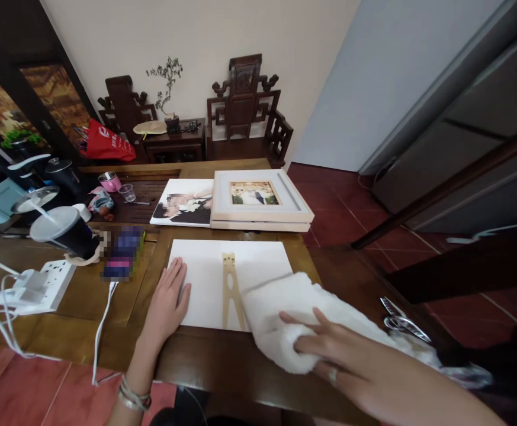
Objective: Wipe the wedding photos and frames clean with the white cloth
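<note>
A white board (216, 269) lies face down on the wooden table (187, 361), with a pale wooden stand leg (232, 290) running down its middle. My left hand (167, 305) rests flat and open on the board's left edge. My right hand (329, 355) presses on a fluffy white cloth (280, 313) that covers the board's lower right corner, fingers curled into it.
Behind the board lie a framed photo (258, 198) and an unframed print (182, 204). To the left are a power strip (49, 284) with cables, a phone (122, 251), cups and a kettle. Scissors (400, 319) lie at the right. Carved chairs stand by the far wall.
</note>
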A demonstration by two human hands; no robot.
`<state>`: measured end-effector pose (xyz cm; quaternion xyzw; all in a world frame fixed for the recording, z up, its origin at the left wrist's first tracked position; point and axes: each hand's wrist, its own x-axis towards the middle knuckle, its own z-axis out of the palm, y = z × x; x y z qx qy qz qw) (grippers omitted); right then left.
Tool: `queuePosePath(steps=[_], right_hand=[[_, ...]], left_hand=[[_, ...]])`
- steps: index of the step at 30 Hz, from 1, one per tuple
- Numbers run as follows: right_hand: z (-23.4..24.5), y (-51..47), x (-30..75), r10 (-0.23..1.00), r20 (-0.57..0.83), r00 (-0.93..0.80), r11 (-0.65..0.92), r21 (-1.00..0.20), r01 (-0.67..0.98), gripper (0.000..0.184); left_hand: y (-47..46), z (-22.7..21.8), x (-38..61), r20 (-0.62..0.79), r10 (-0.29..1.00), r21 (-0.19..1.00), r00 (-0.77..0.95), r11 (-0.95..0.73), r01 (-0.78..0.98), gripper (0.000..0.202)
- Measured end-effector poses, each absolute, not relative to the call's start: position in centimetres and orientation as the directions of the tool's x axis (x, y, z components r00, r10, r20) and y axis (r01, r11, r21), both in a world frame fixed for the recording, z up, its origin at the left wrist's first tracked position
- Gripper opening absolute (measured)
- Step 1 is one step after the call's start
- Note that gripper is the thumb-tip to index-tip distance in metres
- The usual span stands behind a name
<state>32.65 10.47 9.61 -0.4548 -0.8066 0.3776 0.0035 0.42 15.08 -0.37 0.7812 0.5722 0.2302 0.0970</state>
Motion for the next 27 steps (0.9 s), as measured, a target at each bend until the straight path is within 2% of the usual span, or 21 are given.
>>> queuePosePath(steps=[3, 6, 11, 15, 21, 27], right_hand=[[9.6, 11.1, 32.2, 0.773, -0.351, -0.529, 0.251, -0.597, 0.762, 0.033], [8.2, 14.0, 29.9, 0.846, -0.276, -0.456, 0.251, -0.548, 0.798, 0.038], [4.9, 17.5, 25.2, 0.867, -0.048, -0.495, 0.421, -0.461, 0.781, 0.039], [3.8, 14.7, 24.1, 0.830, 0.060, -0.555, 0.523, -0.430, 0.735, 0.041], [3.8, 9.1, 25.3, 0.720, 0.027, -0.693, 0.627, -0.454, 0.633, 0.037], [3.1, 14.0, 25.1, 0.774, 0.074, -0.629, 0.598, -0.414, 0.687, 0.042]], left_hand=[[15.1, -0.5, 0.4, 0.254, 0.937, 0.415, 0.239, -0.329, 0.848, 0.049], [15.1, -0.4, 0.4, 0.260, 0.936, 0.423, 0.237, -0.331, 0.843, 0.048], [15.1, -0.2, 0.4, 0.244, 0.943, 0.431, 0.225, -0.313, 0.846, 0.048], [15.1, -0.3, 0.4, 0.247, 0.942, 0.423, 0.230, -0.318, 0.849, 0.048], [15.1, -0.5, 0.4, 0.250, 0.940, 0.414, 0.234, -0.322, 0.851, 0.049], [15.1, -0.5, 0.4, 0.265, 0.936, 0.419, 0.232, -0.328, 0.847, 0.048]])
